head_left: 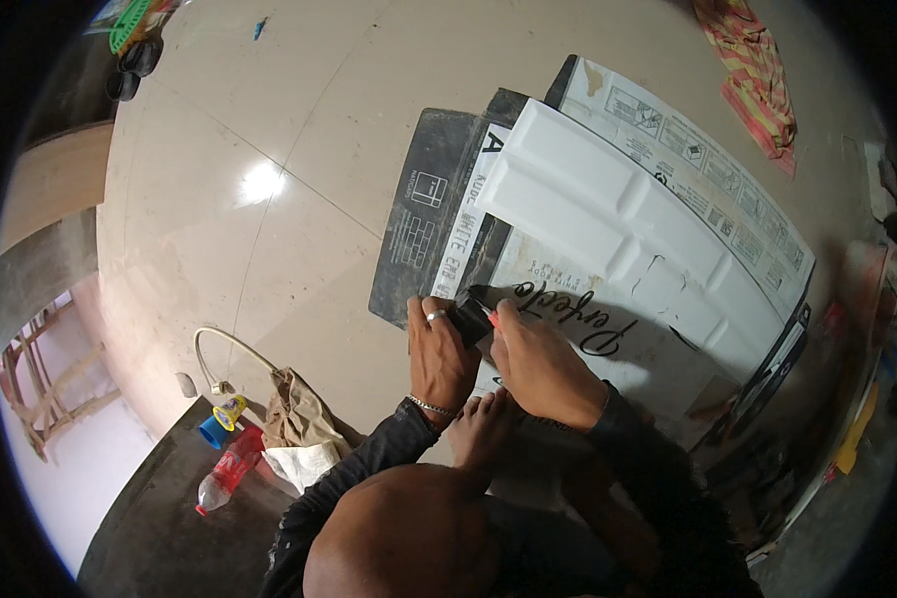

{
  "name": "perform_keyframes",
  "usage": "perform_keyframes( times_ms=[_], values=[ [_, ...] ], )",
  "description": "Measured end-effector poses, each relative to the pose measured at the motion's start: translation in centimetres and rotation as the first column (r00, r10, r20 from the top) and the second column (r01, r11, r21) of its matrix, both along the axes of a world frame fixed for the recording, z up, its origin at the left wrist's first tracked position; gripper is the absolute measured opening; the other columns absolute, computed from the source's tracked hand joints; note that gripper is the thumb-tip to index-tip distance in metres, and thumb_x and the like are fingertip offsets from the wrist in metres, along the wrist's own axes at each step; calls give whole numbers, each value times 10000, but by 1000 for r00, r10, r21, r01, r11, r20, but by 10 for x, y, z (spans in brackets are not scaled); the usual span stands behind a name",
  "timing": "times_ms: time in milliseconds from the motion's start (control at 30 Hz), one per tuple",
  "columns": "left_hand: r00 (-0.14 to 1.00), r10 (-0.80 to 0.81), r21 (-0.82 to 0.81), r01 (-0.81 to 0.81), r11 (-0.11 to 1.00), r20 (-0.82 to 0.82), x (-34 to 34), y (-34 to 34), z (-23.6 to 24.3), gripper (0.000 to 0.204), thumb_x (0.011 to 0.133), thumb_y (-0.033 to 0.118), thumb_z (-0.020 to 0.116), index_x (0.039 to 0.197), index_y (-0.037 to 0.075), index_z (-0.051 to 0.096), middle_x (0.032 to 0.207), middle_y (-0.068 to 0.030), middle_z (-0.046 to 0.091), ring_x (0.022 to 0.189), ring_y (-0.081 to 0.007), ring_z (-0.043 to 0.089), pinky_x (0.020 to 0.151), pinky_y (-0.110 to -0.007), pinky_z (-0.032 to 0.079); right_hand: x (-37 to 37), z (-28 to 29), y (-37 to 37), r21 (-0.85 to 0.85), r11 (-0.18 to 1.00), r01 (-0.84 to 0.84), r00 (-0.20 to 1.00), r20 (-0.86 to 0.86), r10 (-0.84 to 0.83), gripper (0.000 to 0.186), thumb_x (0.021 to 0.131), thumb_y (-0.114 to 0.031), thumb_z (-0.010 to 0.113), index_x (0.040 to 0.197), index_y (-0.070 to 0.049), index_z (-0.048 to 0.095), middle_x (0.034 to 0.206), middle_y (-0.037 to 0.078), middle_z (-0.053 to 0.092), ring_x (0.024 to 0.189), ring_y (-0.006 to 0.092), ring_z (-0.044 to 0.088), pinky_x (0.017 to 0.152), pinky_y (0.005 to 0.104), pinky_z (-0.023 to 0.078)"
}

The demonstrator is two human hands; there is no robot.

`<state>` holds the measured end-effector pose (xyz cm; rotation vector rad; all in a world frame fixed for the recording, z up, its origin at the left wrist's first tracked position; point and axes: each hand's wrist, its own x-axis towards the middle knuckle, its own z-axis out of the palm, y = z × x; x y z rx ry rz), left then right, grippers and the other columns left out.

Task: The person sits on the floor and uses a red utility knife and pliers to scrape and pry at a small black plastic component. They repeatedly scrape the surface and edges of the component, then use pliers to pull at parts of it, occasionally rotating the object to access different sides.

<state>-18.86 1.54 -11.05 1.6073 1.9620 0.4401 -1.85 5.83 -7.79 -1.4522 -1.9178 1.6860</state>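
My left hand (pixel 441 351), with a ring and a bracelet on it, grips a small black block-shaped object (pixel 470 317) just above the flattened cardboard box (pixel 409 234). Pinched in my right hand (pixel 543 364) is a slim tool with a red part (pixel 493 319). Its end meets the black object; the rest of it is hidden by my fingers, so its exact kind does not show. A long white moulded panel (pixel 578 164) lies across the cardboard, beyond my right hand. My bare foot (pixel 480 424) rests just below my hands.
On a dark ledge at the lower left are a red-labelled bottle (pixel 229 468), a blue cup (pixel 212 432) and a crumpled brown bag (pixel 299 414). A striped cloth (pixel 752 80) lies on the tiled floor at the far right. Dark footwear (pixel 135 70) sits at the far left.
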Motion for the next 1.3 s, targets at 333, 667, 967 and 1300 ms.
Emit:
perform_keyframes(
  times_ms=[333,667,967,1300],
  values=[
    [996,-77,68,74,995,49,-22,1,-7,366,759,-99,621,1109,-72,519,1027,-270,543,950,-501,542,812,-552,478,82,2,-61,77,996,55,894,441,-83,395,1033,-177,591,1353,38,502,1006,312,698,864,486,709,791,543,579],
    [531,56,-166,163,972,846,21,17,42,439,930,-71,625,1365,-38,579,1225,-112,696,1115,-203,675,988,-347,554,139,-15,-146,496,863,-102,764,595,-251,462,997,-258,699,1325,57,619,1135,317,658,1053,429,672,893,502,573],
    [-102,442,-309,576,757,891,96,15,73,751,820,180,695,1509,-11,465,1432,-220,634,1332,-385,628,1128,-507,517,371,77,-201,172,882,439,250,919,-304,667,1003,-519,706,1374,29,624,1285,315,685,1214,432,680,1047,525,527],
    [10,-143,118,517,848,990,103,42,134,622,856,-68,851,1240,74,382,1461,-183,561,1315,-202,567,1107,-371,478,361,-104,-308,449,569,689,357,474,-805,480,1065,-424,643,1323,-22,681,1238,195,708,1134,270,698,959,432,574]
  ],
)
